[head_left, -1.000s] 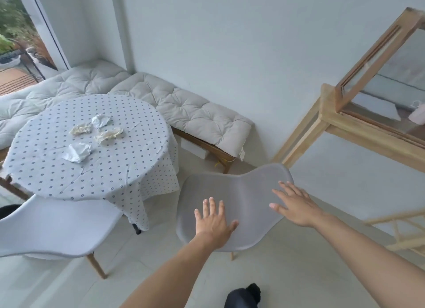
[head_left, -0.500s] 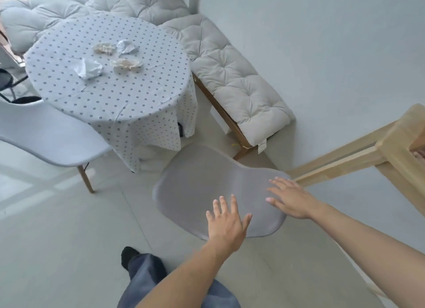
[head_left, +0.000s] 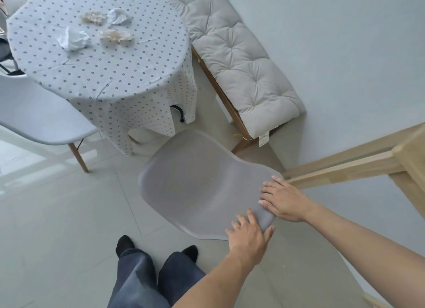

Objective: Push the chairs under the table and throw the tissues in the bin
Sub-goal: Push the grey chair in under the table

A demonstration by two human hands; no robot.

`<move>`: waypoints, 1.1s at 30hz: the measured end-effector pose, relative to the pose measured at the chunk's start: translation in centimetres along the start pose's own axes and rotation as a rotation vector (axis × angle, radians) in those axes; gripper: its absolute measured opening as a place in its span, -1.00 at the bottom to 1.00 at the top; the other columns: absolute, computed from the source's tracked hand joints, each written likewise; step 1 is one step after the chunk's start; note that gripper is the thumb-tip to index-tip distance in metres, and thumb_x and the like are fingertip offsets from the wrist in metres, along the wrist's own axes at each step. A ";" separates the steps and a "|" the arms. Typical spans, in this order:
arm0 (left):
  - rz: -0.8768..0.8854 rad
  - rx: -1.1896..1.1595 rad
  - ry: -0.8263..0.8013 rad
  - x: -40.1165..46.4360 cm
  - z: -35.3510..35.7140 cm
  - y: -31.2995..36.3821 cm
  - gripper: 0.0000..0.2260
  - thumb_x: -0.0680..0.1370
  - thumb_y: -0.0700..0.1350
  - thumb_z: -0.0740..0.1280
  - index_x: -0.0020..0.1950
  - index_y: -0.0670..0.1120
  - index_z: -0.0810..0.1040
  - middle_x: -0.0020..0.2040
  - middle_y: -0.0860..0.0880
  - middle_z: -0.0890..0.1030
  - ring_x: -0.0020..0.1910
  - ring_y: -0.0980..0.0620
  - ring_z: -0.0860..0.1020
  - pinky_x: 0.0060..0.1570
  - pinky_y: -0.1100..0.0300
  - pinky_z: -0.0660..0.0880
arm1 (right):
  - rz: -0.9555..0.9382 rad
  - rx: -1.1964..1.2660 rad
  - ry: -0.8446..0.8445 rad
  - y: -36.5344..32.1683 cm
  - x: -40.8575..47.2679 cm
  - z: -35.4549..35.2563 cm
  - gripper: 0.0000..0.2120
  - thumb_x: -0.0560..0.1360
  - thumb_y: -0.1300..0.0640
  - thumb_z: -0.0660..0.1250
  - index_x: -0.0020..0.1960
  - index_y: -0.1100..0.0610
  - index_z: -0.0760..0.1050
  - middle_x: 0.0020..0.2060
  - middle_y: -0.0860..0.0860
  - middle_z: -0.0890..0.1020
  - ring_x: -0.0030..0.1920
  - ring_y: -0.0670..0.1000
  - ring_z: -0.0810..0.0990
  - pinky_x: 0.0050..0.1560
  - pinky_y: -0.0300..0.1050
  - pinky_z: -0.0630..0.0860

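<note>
2 hands on the back rim of the grey chair (head_left: pixel 195 181). I see the left hand (head_left: pixel 249 235) and right hand (head_left: pixel 284 200) side by side, fingers fairly straight, pressing flat, not wrapped round it. The chair stands just beside the round bench (head_left: pixel 138 77). 4 crumpled tissues (head_left: pixel 73 39) lie on the bench top. A 2nd chair (head_left: pixel 41 119) stands at the bench's left edge.

Head view, steeply down, near chair (head_left: pixel 195 183)
</note>
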State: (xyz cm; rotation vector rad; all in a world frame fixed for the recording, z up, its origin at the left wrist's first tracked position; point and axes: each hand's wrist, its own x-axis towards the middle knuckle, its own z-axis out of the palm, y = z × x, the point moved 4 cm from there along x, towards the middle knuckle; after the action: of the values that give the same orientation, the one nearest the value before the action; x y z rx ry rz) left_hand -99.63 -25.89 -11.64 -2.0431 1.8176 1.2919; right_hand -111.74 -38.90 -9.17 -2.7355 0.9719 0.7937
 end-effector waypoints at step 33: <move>0.125 0.149 0.232 3.5 -14.6 -12.9 -0.46 0.62 0.38 0.01 0.10 -0.09 0.36 0.06 -0.17 0.61 -0.02 -0.28 0.59 -0.10 -0.11 0.48 | 0.016 0.126 0.122 -4.1 12.4 -8.9 -0.37 0.64 -0.31 -0.22 0.17 -0.07 0.57 0.17 -0.12 0.63 0.30 -0.06 0.46 0.52 0.00 0.11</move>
State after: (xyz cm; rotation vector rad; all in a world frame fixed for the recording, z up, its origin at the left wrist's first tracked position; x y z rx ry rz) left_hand -81.41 -33.67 -10.29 -2.1027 2.0992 0.9443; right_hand -97.20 -45.06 -8.19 -2.6965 1.0300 0.5534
